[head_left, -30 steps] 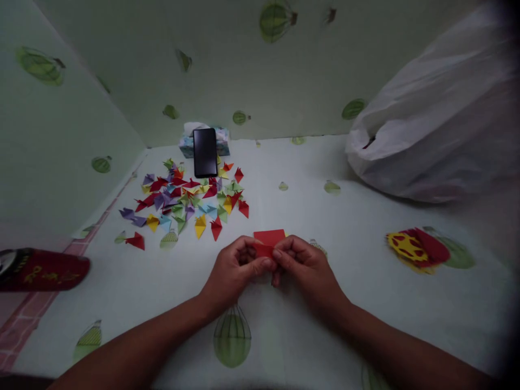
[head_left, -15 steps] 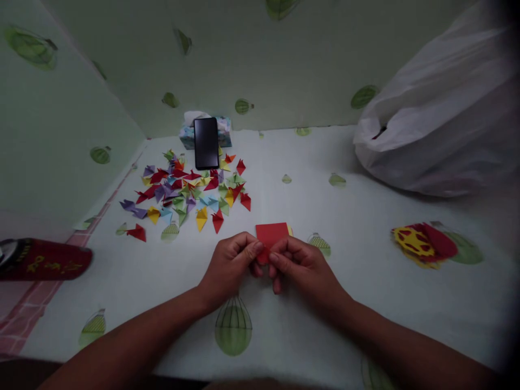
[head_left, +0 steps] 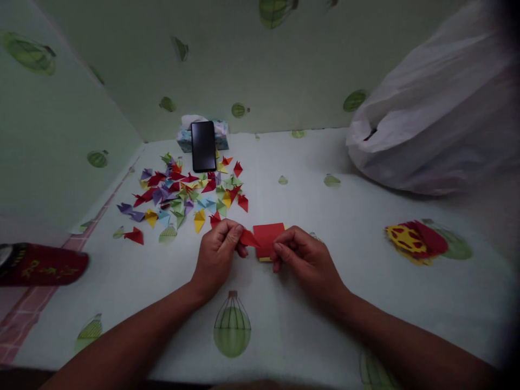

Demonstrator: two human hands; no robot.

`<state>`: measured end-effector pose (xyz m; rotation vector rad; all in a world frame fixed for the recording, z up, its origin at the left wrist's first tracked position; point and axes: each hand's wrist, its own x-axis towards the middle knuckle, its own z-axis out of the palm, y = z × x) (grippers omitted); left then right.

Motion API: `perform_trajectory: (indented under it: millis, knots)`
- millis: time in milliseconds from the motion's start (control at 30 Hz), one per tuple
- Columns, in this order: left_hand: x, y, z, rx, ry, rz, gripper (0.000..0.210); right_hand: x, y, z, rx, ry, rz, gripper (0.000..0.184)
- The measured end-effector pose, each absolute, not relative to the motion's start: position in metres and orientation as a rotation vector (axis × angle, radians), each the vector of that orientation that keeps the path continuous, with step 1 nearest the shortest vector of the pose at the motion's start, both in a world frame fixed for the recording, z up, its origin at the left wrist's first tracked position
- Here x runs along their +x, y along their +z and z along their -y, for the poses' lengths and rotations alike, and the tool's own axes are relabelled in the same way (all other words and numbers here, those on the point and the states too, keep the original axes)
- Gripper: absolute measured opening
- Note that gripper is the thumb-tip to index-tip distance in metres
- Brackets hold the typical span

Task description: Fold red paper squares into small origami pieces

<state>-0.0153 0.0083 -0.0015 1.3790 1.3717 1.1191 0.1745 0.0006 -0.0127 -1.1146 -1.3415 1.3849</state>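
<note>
My left hand pinches a small folded red paper between thumb and fingertips, its pointed end aimed to the right. Behind that tip lies a stack of square paper sheets, red on top with a yellow edge showing below. At the stack's right side is my right hand, thumb and forefinger pressed together; red against red hides whether anything is between them. Left of the hands spreads a pile of small folded paper birds in red, yellow, green, blue and purple.
A phone leans on a tissue box behind the pile. A red can lies at the left edge. Yellow and red paper cut-outs rest on the right. A large white plastic bag stands at the back right.
My hands have moved apart. The left has shifted left and up with the folded red paper, which now shows its pointed shape. The view has shifted slightly.
</note>
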Motion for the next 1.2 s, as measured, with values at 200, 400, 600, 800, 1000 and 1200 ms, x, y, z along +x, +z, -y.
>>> perform_trajectory:
  millis: [200,400,600,800,1000,1200]
  knots:
    - [-0.0119,-0.001,-0.0045,1.495,1.123,-1.414,0.024,0.1726,-0.0135,-0.002,-1.048,1.534,1.33,0.025]
    - [-0.007,-0.0032,0.0002,1.524,1.031,-1.338,0.026,0.1718,-0.0147,0.0016,-1.087,1.604,1.419,0.024]
    - [-0.0081,-0.002,-0.0039,1.278,1.059,-1.224,0.025,0.1752,-0.0119,0.0004,-1.15,1.446,1.439,0.024]
    - [-0.0099,-0.0042,-0.0051,1.397,1.088,-1.142,0.011,0.1752,-0.0125,0.0006,-1.11,1.285,1.526,0.016]
    - [-0.0129,-0.004,-0.0018,1.791,1.288,-1.09,0.009,0.1754,-0.0134,-0.0007,-0.934,1.461,1.31,0.014]
    - [-0.0158,-0.0042,-0.0023,2.133,1.382,-0.988,0.022,0.1751,-0.0168,-0.0021,-0.837,1.858,1.076,0.037]
